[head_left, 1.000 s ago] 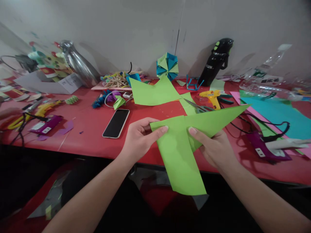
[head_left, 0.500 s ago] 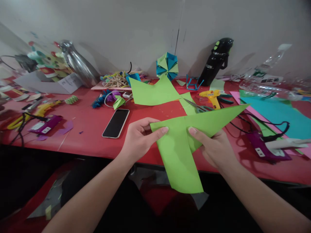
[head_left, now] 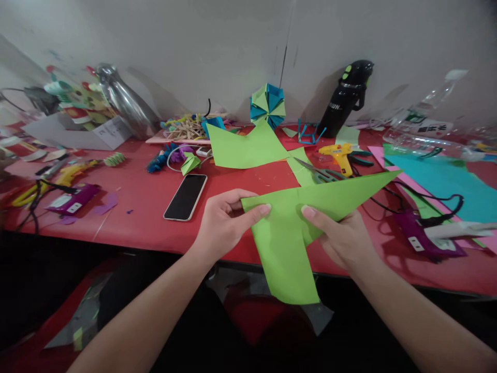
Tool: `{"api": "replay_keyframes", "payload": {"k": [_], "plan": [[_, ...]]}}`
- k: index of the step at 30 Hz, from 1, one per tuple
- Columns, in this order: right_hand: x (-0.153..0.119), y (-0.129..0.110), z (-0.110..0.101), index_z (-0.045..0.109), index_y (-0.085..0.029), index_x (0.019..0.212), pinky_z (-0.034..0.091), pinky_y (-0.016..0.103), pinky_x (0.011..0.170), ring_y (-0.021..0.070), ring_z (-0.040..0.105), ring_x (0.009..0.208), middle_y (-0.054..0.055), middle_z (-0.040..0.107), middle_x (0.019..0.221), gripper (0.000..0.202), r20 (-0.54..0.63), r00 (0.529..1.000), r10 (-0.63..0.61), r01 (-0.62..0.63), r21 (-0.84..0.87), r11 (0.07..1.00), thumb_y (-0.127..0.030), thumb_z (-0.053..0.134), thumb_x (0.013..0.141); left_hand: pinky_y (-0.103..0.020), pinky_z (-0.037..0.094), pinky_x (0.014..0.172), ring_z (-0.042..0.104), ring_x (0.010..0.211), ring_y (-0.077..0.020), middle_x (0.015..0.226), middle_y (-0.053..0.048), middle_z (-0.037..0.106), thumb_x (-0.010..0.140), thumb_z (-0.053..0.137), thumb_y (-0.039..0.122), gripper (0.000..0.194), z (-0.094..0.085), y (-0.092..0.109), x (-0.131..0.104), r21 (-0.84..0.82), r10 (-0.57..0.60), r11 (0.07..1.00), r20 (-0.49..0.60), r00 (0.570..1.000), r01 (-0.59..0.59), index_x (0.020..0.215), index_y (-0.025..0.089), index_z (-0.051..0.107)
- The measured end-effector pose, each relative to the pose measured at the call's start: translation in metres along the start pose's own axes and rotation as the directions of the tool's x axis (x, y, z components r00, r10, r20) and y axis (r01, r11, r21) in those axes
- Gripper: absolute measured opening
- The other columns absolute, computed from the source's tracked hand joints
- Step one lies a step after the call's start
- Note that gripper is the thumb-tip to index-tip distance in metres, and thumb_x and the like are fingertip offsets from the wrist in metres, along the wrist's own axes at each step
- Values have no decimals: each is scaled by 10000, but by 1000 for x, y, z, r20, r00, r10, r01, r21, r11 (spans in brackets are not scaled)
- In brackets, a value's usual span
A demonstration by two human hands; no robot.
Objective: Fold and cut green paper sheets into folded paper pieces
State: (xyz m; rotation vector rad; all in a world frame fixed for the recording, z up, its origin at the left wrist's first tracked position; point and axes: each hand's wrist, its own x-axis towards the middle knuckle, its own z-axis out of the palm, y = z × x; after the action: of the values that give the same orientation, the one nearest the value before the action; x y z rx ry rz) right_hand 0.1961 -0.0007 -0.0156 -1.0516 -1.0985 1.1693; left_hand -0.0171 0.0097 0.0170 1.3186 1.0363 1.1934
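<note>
A light green sheet of paper [head_left: 285,248] hangs between my two hands, above the table's front edge. It has a crease down the middle, with a pointed flap to the right and a long strip hanging down. My left hand [head_left: 229,220] pinches its upper left corner, thumb on top and fingers behind. My right hand [head_left: 344,233] grips it near the crease, thumb in front, the other fingers hidden behind the flap. Just beyond the flap lie grey-green scissors [head_left: 326,175]. Another green sheet [head_left: 248,147] with a cut edge lies farther back.
On the red table [head_left: 132,202] lie a phone [head_left: 185,197], a yellow glue gun [head_left: 337,154] and purple power strips [head_left: 427,235] with black cords. Behind stand a folded paper ball [head_left: 267,106], a black bottle [head_left: 345,98] and a steel flask [head_left: 126,101]. Blue sheets [head_left: 446,176] lie right.
The lower end of the green paper has swung slightly up and to the left, and its right tip has dipped a little. Both hands keep their hold, almost in place.
</note>
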Motion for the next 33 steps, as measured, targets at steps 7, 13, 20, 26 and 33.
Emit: {"api": "replay_keyframes", "payload": {"k": [7,13,20,26,33], "plan": [[-1,2,3,767,-286,1026,635,462,919,278,751,1023,31,790,1101,327,-67,997,-24,24,-11,1000,-320,884,723,-291,630,687,760,737,-205,811,-43,797,746,861,299,201,3,1,-1,18,-1,1000,3,1000,1,856,171,753],[-4,4,3,748,-269,1075,617,475,947,287,744,1044,48,774,1157,387,-153,984,-88,75,-87,993,-303,888,717,-272,624,678,758,739,-199,807,-40,797,740,869,292,198,3,0,-1,7,5,1000,23,1000,-6,855,172,762],[-2,4,0,752,-254,1075,618,516,920,312,751,1021,65,780,1140,380,-222,968,-117,91,-126,988,-321,881,724,-266,631,669,751,724,-175,796,-48,790,831,793,389,211,-1,-1,0,-147,-31,989,24,999,35,849,178,786],[-1,-2,1,772,-277,1032,622,499,921,325,744,1041,54,784,1130,315,-172,974,-149,114,-199,973,-320,870,736,-325,653,674,751,693,-199,745,-55,775,828,786,419,263,-2,0,3,-122,-57,991,-49,997,51,744,171,766],[1,3,3,758,-253,1024,622,522,920,337,740,1050,67,788,1099,280,-210,958,-197,164,-164,973,-331,841,768,-355,650,795,757,768,-196,857,-74,790,834,784,423,273,4,-9,5,-230,-112,966,56,992,122,902,158,786]]}}
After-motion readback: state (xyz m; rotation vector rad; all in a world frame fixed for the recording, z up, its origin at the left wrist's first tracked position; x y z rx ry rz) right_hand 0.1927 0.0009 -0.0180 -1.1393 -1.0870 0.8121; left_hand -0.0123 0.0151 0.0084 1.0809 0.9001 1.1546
